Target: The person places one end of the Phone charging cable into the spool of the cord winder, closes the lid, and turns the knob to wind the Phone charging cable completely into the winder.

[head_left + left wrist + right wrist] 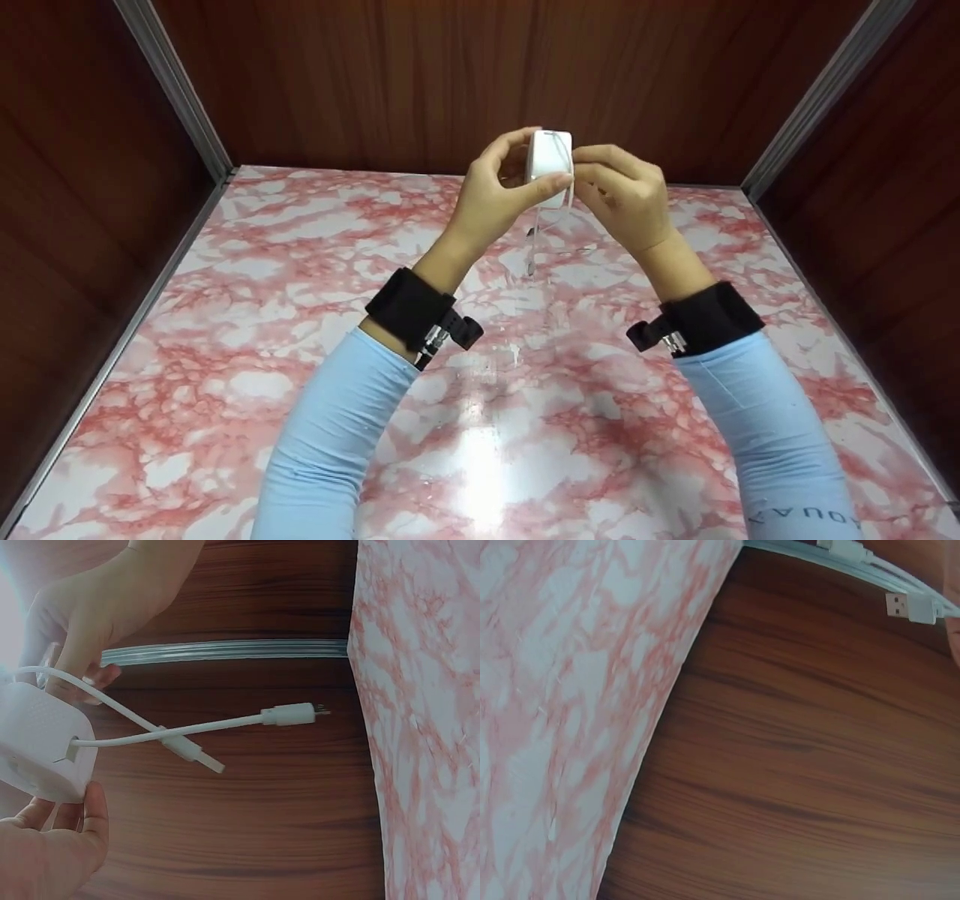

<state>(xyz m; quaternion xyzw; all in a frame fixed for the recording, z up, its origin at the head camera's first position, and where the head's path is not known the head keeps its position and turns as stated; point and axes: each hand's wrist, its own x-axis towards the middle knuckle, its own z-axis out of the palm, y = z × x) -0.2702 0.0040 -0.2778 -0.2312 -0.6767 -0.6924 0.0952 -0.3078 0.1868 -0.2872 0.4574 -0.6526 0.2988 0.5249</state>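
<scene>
My left hand [491, 187] grips a small white box [551, 154] with rounded corners, held up near the back wall, its thumb across the near face. At the box's right side, the curled fingers of my right hand [622, 187] hold its edge; their tips are partly hidden behind it. A white cable [225, 724] comes out of a slot in the box and ends in a slim plug [291, 715]. Another white length loops over the box to a USB plug [202, 754]. In the right wrist view the USB plug [911, 607] hangs near the top right.
Below the hands spreads a red-and-white marbled tabletop [300, 300]. Dark wood-grain panels [375, 82] stand at the back and both sides, with metal corner strips [176, 82]. Both wrists carry black camera straps [409, 307].
</scene>
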